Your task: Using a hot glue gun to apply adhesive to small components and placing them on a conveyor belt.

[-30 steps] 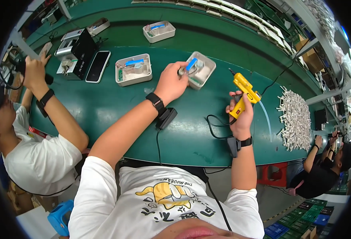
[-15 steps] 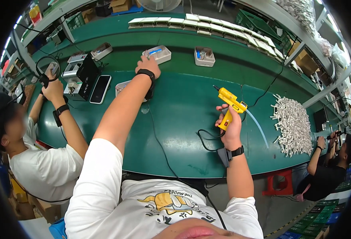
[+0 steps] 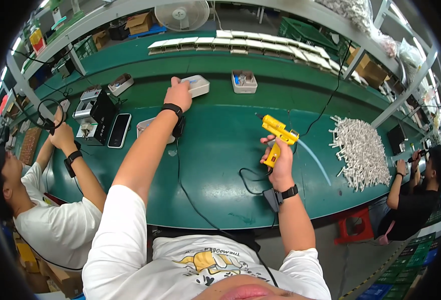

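Left fingers (image 3: 176, 84) clamped on box (image 3: 199, 89), right fingers (image 3: 283, 151) around glue gun (image 3: 279, 130), green bench (image 3: 220, 165), fan (image 3: 181, 16)

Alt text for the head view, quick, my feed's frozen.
A person's right hand holds a yellow glue gun while the left hand reaches across a green table to a pale box. A heap of white parts lies to the right.
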Motion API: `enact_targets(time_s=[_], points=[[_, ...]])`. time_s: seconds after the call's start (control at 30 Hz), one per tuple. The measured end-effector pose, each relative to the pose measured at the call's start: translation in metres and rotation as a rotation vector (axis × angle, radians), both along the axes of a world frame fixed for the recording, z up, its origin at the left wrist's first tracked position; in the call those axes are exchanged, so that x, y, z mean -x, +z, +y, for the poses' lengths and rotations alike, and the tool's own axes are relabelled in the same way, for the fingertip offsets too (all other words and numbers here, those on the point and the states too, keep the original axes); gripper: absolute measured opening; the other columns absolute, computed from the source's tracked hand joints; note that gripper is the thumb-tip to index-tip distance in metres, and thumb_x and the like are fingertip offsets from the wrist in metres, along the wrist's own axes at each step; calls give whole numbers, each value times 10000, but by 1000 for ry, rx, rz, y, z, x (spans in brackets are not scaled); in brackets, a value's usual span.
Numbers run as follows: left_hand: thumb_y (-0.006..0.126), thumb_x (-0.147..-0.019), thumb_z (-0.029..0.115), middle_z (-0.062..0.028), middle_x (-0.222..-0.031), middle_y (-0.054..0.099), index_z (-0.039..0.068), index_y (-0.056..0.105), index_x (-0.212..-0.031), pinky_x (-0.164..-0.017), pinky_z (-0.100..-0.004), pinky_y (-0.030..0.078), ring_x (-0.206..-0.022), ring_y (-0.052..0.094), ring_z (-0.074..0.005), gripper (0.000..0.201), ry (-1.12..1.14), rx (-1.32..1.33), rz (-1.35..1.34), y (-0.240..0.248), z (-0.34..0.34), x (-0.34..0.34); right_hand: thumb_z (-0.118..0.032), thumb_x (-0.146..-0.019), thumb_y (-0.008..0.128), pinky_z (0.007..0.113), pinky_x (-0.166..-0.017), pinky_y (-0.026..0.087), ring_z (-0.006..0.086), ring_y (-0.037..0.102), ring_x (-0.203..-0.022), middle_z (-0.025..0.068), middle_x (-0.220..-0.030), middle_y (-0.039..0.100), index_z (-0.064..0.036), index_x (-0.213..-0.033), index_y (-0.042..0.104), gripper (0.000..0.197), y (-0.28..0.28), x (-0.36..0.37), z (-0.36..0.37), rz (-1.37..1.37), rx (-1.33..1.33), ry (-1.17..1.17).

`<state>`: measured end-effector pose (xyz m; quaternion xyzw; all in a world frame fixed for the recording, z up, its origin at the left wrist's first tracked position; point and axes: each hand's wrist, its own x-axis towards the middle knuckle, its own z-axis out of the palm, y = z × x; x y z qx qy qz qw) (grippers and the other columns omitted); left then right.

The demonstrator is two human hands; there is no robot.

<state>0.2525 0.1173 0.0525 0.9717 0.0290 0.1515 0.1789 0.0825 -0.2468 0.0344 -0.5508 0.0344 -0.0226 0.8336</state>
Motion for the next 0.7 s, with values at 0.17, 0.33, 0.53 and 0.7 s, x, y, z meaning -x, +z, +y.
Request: enact_targets(time_s=[0.17,0.33,0.53,0.7], points=[[803,-905,152,-266,-1513,483,56,672,-1040,-1081,-494,529,-1298,599,-494,211,-433,313,-226,13,-40,140,-342,-1074,538,302,-559,550,116,579,-631,131,-1103,741,-54,-1173,632,319,0,4,-2,31,2,-65],[822,-883,122,-260,-1562,484,56,681,-981,-1109,-517,503,-1381,543,-496,184,-511,313,-4,12,-33,304,-348,-1077,538,292,-574,549,114,578,-639,130,-1116,736,-61,-1169,629,315,3,0,1,66,-18,-40],[801,-885,104,-223,-1459,589,51,686,-942,-1007,-454,560,-1282,635,-414,139,-365,273,-117,34,-28,358,-355,-1076,544,285,-587,549,109,581,-662,125,-1132,731,-73,-1174,627,310,8,1,2,56,-21,19],[808,-886,134,-150,-1261,708,46,716,-906,-895,-424,583,-1109,698,-341,128,-195,239,-233,28,-25,330,-356,-1072,552,283,-597,548,107,583,-677,117,-1142,730,-74,-1178,626,310,-1,5,4,71,-18,53]])
